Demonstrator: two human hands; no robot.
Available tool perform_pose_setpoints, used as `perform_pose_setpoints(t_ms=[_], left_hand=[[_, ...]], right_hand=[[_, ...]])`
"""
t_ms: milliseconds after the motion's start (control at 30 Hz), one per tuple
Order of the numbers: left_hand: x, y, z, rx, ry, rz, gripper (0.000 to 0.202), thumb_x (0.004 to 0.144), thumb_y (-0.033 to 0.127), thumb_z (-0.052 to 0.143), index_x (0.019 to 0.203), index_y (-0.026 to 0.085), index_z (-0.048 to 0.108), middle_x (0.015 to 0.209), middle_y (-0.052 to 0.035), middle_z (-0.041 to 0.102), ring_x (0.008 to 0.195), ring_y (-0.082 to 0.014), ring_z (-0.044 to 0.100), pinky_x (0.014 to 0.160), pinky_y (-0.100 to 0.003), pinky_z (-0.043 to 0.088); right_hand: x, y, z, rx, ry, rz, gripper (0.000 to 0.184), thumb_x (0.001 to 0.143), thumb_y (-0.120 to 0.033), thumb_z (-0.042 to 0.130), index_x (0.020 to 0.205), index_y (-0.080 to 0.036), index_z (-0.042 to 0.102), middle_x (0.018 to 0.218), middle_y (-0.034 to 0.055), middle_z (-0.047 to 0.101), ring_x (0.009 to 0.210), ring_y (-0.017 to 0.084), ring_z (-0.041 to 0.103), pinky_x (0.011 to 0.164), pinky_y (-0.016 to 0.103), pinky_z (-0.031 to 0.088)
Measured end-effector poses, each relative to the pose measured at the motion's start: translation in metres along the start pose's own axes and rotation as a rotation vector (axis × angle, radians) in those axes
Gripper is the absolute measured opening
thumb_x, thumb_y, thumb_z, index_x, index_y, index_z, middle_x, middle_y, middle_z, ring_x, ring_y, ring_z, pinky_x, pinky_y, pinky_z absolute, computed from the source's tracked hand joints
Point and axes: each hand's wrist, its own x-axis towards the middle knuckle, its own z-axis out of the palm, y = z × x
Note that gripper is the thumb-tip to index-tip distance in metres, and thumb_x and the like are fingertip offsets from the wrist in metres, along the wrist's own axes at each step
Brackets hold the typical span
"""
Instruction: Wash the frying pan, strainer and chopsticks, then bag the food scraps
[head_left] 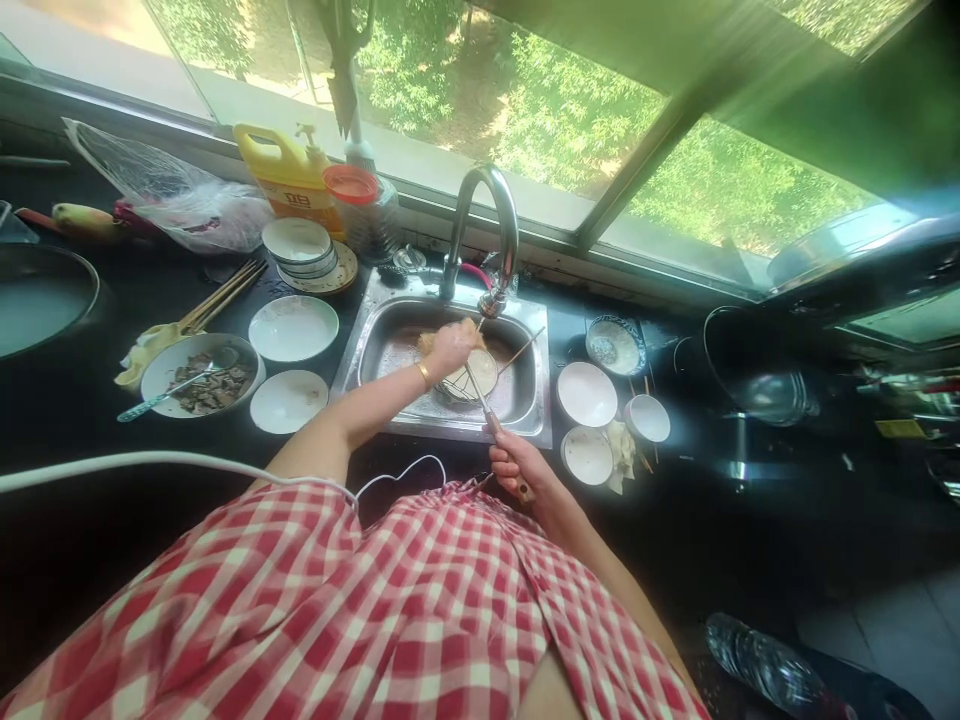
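My left hand is closed round a yellowish sponge or cloth and presses it against the round head of a ladle or skimmer inside the steel sink. My right hand grips the wooden end of that utensil's long handle at the sink's front edge. The curved tap stands over the sink, its spout just above my left hand. A chopstick leans in the sink to the right.
Left of the sink lie white plates, a stack of bowls, a bowl of scraps with a spoon, chopsticks and a yellow bottle. To the right sit several white bowls and a dark wok.
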Motion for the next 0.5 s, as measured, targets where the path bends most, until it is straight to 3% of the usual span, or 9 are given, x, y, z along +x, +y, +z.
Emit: perform_pose_setpoints(t_ms=[67, 200, 333, 500], left_hand=[[0.000, 0.001, -0.001, -0.008, -0.007, 0.038, 0.041, 0.095, 0.010, 0.033, 0.130, 0.012, 0.054, 0.121, -0.0193, 0.058, 0.103, -0.0283, 0.057, 0.077, -0.038, 0.042], [0.005, 0.002, -0.003, 0.028, 0.006, -0.085, 0.039, 0.096, 0.013, 0.030, 0.124, 0.011, 0.057, 0.117, -0.0203, 0.058, 0.103, -0.0303, 0.056, 0.078, -0.039, 0.040], [0.006, 0.005, -0.004, -0.052, 0.005, 0.073, 0.042, 0.097, 0.013, 0.030, 0.129, 0.013, 0.056, 0.120, -0.0196, 0.058, 0.104, -0.0302, 0.056, 0.078, -0.039, 0.040], [0.013, -0.004, -0.011, -0.067, 0.021, -0.160, 0.040, 0.095, 0.016, 0.039, 0.133, 0.009, 0.052, 0.120, -0.0224, 0.056, 0.102, -0.0320, 0.057, 0.078, -0.039, 0.042]], right_hand=[[0.000, 0.000, 0.000, -0.007, -0.013, 0.005, 0.025, 0.089, -0.027, 0.061, 0.109, -0.021, 0.048, 0.058, -0.0114, 0.038, 0.036, 0.001, 0.024, 0.030, 0.009, 0.022], [0.001, -0.001, 0.000, -0.031, -0.061, 0.004, 0.028, 0.088, -0.029, 0.063, 0.111, -0.021, 0.049, 0.060, -0.0111, 0.039, 0.037, 0.001, 0.025, 0.031, 0.009, 0.024], [0.002, -0.002, 0.002, 0.001, -0.019, -0.029, 0.027, 0.087, -0.027, 0.064, 0.109, -0.020, 0.049, 0.060, -0.0109, 0.039, 0.038, 0.001, 0.025, 0.031, 0.009, 0.024], [0.002, 0.001, 0.001, 0.030, -0.054, -0.060, 0.030, 0.086, -0.027, 0.065, 0.111, -0.021, 0.049, 0.061, -0.0107, 0.040, 0.038, 0.001, 0.024, 0.031, 0.009, 0.025]])
